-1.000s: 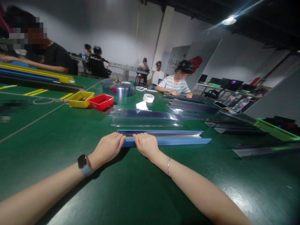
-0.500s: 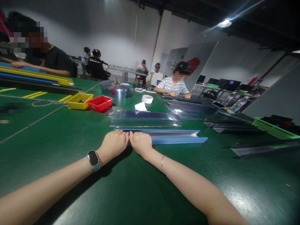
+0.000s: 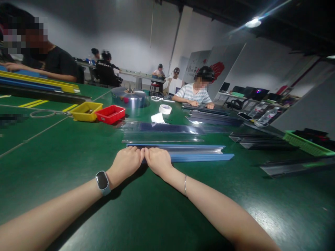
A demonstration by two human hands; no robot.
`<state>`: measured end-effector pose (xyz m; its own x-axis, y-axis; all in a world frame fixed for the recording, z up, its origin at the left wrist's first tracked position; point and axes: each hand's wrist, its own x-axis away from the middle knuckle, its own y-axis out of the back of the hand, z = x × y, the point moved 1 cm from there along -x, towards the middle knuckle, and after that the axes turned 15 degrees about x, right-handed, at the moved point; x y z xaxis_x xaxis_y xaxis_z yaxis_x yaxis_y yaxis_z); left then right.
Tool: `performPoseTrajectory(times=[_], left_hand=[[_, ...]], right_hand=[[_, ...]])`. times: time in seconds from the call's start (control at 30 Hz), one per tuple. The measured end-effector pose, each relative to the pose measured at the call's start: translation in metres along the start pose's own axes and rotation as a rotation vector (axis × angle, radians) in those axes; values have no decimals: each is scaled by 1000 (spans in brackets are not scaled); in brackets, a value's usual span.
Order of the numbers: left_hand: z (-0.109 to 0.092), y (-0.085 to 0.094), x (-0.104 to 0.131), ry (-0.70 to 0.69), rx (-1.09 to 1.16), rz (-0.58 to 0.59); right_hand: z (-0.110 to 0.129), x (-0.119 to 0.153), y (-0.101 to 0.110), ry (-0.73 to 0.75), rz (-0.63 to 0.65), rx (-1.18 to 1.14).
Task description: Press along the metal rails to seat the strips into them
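A long blue channel-shaped profile (image 3: 201, 158) with a pale inner face lies crosswise on the green table (image 3: 146, 216). Over its left end, my left hand (image 3: 128, 161) is closed, fingers curled down out of sight. Right beside it, my right hand (image 3: 158, 160) is closed on the same profile, the two thumbs meeting. The fingertips are hidden behind the knuckles. Just beyond the profile lie clear plastic strips (image 3: 162, 137), apart from my hands.
Yellow (image 3: 87, 113) and red (image 3: 111, 115) bins stand left, near a film roll (image 3: 128, 97) and tape roll (image 3: 165, 109). Dark profiles (image 3: 295, 165) and a green basket (image 3: 306, 144) lie right. A person in a striped shirt (image 3: 195, 93) works opposite; another sits far left.
Both hands keep their closed grip at the same spot on the blue profile. The view has shifted slightly; otherwise little differs.
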<state>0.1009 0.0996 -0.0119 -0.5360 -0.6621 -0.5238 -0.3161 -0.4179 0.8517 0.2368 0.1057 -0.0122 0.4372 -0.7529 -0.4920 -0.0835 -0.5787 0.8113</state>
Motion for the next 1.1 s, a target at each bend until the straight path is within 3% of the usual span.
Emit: performPoseTrajectory(times=[0.7, 1.1], left_hand=[[3, -2, 0, -26, 81, -15], [2, -1, 1, -50, 108, -15]], right_hand=[[-11, 5, -3, 11, -4, -43], [-11, 5, 6, -1, 78, -66]])
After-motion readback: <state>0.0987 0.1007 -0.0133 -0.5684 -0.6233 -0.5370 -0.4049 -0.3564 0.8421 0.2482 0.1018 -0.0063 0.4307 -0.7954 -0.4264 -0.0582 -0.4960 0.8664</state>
